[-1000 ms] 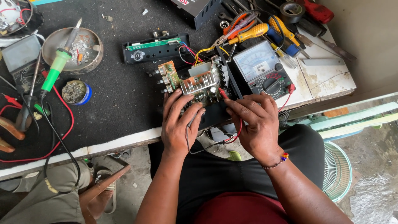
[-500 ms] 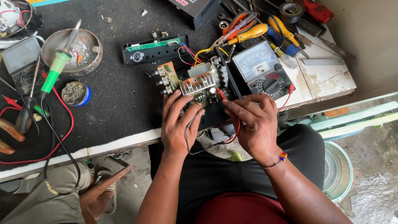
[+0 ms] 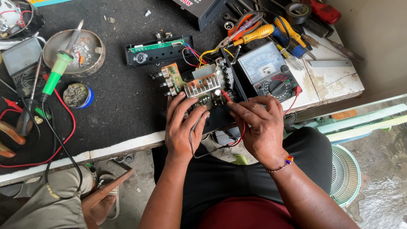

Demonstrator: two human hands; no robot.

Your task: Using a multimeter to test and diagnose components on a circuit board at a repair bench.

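Moved: nothing, both hands stay | right hand [image 3: 259,127] pinches red probe [image 3: 225,96] on amplifier board [image 3: 203,87], just ahead | left hand [image 3: 183,125] holds black probe lead.

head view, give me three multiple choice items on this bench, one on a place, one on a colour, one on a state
1. Where does the analog multimeter lie?
A. beside the circuit board, on its right in the picture
B. on the floor
C. inside the metal bowl

2. What colour is the soldering iron's handle?
A. blue
B. green
C. white

3. What is the right hand doing?
A. resting flat on the lap
B. gripping the yellow pliers
C. pinching a red probe against the board

Answers: 1 A, the meter sits by the board's edge. 2 B, the grip is bright green. 3 C, the red tip meets the board beside the left hand.
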